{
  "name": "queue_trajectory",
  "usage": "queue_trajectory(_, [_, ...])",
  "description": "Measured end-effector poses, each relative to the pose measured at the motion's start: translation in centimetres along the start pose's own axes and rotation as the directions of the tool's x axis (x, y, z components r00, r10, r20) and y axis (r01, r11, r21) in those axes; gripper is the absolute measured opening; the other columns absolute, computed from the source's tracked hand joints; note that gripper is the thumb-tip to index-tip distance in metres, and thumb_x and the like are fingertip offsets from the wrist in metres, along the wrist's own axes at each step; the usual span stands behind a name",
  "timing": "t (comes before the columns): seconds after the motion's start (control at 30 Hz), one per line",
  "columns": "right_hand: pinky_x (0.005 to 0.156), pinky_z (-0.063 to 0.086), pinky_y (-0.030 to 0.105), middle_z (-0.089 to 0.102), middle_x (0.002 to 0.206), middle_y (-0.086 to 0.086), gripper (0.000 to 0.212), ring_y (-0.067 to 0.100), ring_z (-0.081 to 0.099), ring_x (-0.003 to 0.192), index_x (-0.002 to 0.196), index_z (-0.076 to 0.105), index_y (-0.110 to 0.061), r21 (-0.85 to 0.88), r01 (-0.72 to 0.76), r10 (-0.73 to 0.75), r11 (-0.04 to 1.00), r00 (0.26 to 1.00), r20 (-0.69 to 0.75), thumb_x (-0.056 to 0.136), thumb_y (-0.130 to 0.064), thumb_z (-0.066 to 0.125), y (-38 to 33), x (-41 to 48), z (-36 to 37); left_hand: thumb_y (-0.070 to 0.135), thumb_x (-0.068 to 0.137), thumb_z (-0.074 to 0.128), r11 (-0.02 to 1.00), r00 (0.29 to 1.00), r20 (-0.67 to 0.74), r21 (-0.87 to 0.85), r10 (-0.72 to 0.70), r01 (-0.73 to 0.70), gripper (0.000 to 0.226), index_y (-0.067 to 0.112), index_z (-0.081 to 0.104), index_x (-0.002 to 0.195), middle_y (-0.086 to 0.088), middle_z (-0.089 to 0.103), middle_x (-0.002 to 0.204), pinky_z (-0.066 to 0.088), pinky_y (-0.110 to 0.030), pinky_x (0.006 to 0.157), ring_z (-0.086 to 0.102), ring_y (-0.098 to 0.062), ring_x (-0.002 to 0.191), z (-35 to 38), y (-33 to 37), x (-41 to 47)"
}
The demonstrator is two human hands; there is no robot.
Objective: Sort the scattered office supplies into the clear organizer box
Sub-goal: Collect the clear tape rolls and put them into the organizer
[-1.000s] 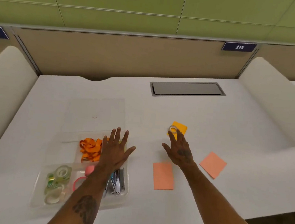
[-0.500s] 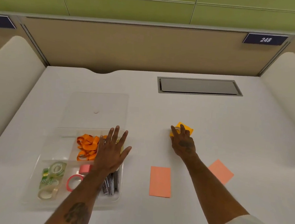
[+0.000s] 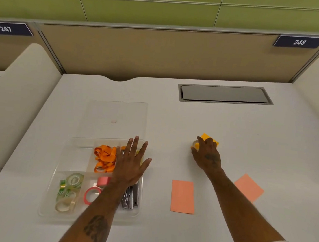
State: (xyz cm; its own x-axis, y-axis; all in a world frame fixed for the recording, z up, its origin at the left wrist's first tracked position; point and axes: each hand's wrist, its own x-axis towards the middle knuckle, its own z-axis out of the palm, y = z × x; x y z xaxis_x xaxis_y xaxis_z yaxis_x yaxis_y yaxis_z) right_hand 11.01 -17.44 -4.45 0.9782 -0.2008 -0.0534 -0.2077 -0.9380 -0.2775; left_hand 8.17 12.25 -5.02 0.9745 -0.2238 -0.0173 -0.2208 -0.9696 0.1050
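The clear organizer box (image 3: 42, 209) lies at the near left of the white desk. It holds orange ribbons (image 3: 104, 154), clear and green tape rolls (image 3: 72, 180), a pink tape ring (image 3: 90, 194) and metal clips (image 3: 131, 197). My left hand (image 3: 130, 164) hovers flat over its right side, fingers spread, holding nothing. My right hand (image 3: 207, 157) rests on an orange sticky pad (image 3: 205, 137), fingers curled around a small clear tape roll (image 3: 195, 142) on the pad. Two salmon sticky notes (image 3: 182, 196) (image 3: 249, 187) lie loose by my right forearm.
The box's clear lid (image 3: 117, 117) lies flat just behind it. A grey cable hatch (image 3: 224, 94) is set into the desk at the back right. Padded white dividers (image 3: 13, 99) rise along both sides, and a tan partition closes the back.
My right hand has reached forward onto the orange pad and curled its fingers over the tape roll. The left hand stays spread above the box. The view has shifted.
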Motion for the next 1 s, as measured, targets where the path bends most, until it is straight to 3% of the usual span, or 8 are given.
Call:
queue_trajectory(0.13, [0.086, 0.048, 0.045, 0.045, 0.125, 0.017, 0.056, 0.036, 0.045, 0.114, 0.135, 0.05, -0.012, 0.114, 0.011, -0.007, 0.993, 0.999, -0.035, 0.086, -0.034, 0.064, -1.2, -1.1, -0.3, 0.071, 0.092, 0.005, 1.0, 1.0, 0.028, -0.004, 0.005, -0.005, 0.072, 0.035, 0.009, 0.153, -0.005, 0.001, 0.163, 0.006, -0.061, 0.113, 0.003, -0.028, 0.149, -0.3, -0.1, 0.1])
queue_trajectory(0.27, [0.089, 0.045, 0.041, 0.046, 0.124, 0.016, 0.052, 0.034, 0.045, 0.114, 0.132, 0.052, -0.012, 0.189, 0.032, -0.018, 0.982, 0.997, -0.078, 0.085, -0.031, 0.065, -3.6, -2.6, -0.9, 0.078, 0.083, -0.006, 1.0, 0.997, 0.078, -0.012, 0.028, -0.028, 0.084, 0.034, 0.0, 0.154, -0.004, -0.008, 0.162, -0.004, -0.057, 0.115, -0.006, -0.026, 0.149, -1.7, -0.3, 0.1])
queue_trajectory(0.37, [0.088, 0.046, 0.04, 0.046, 0.126, 0.017, 0.051, 0.035, 0.047, 0.115, 0.131, 0.053, -0.01, 0.231, 0.074, -0.048, 0.97, 0.992, -0.115, 0.085, -0.027, 0.067, -6.2, -3.9, -1.2, 0.078, 0.083, -0.001, 0.999, 0.996, 0.078, -0.024, 0.032, -0.03, 0.086, 0.03, 0.001, 0.154, -0.003, -0.009, 0.162, -0.008, -0.054, 0.115, -0.01, -0.022, 0.149, -3.0, -1.8, -1.3])
queue_trajectory(0.5, [0.088, 0.047, 0.039, 0.047, 0.126, 0.017, 0.051, 0.034, 0.047, 0.116, 0.131, 0.053, -0.01, 0.221, 0.136, -0.107, 0.966, 0.984, -0.139, 0.085, -0.028, 0.067, -10.8, -5.7, -1.1, 0.076, 0.087, 0.002, 0.999, 0.999, 0.011, -0.029, 0.037, -0.037, 0.087, 0.022, 0.028, 0.151, -0.011, 0.021, 0.159, 0.011, -0.062, 0.115, 0.015, -0.028, 0.148, -4.4, -5.4, -4.5])
queue_trajectory(0.53, [0.088, 0.047, 0.04, 0.047, 0.126, 0.016, 0.051, 0.034, 0.047, 0.117, 0.131, 0.052, -0.01, 0.219, 0.16, -0.13, 0.962, 0.981, -0.146, 0.085, -0.028, 0.066, -12.2, -6.3, -1.0, 0.077, 0.087, 0.001, 0.999, 0.999, 0.019, -0.022, 0.04, -0.04, 0.088, 0.022, 0.026, 0.152, -0.011, 0.021, 0.159, 0.009, -0.061, 0.115, 0.015, -0.028, 0.148, -4.6, -6.6, -5.4])
queue_trajectory(0.77, [0.094, 0.044, 0.038, 0.046, 0.128, 0.016, 0.054, 0.032, 0.044, 0.12, 0.136, 0.049, -0.011, 0.214, 0.263, -0.246, 0.941, 0.964, -0.103, 0.088, -0.032, 0.063, -21.9, -11.3, -0.1, 0.083, 0.078, 0.001, 1.0, 0.998, 0.059, 0.017, -0.017, 0.016, 0.097, 0.023, -0.003, 0.154, -0.002, -0.014, 0.159, -0.008, -0.054, 0.116, -0.013, -0.022, 0.149, -6.1, -14.9, -12.0])
queue_trajectory(0.93, [0.094, 0.043, 0.038, 0.046, 0.126, 0.014, 0.051, 0.031, 0.047, 0.117, 0.134, 0.05, -0.015, 0.191, 0.361, -0.362, 0.913, 0.932, -0.033, 0.087, -0.032, 0.061, -27.1, -14.5, 1.0, 0.088, 0.074, -0.007, 1.0, 0.998, 0.059, -0.021, -0.012, 0.013, 0.111, 0.014, 0.011, 0.154, -0.01, 0.002, 0.162, 0.012, -0.058, 0.116, -0.003, -0.025, 0.149, -5.4, -19.5, -15.9])
queue_trajectory(1.0, [0.092, 0.045, 0.041, 0.046, 0.124, 0.014, 0.05, 0.032, 0.049, 0.113, 0.132, 0.051, -0.016, 0.164, 0.421, -0.428, 0.892, 0.904, 0.007, 0.087, -0.034, 0.061, -28.9, -15.5, 1.3, 0.088, 0.072, -0.006, 0.999, 0.997, 0.079, -0.038, -0.026, 0.029, 0.113, 0.012, 0.005, 0.154, -0.009, -0.005, 0.162, 0.007, -0.056, 0.118, -0.008, -0.023, 0.149, -5.2, -20.4, -16.8])
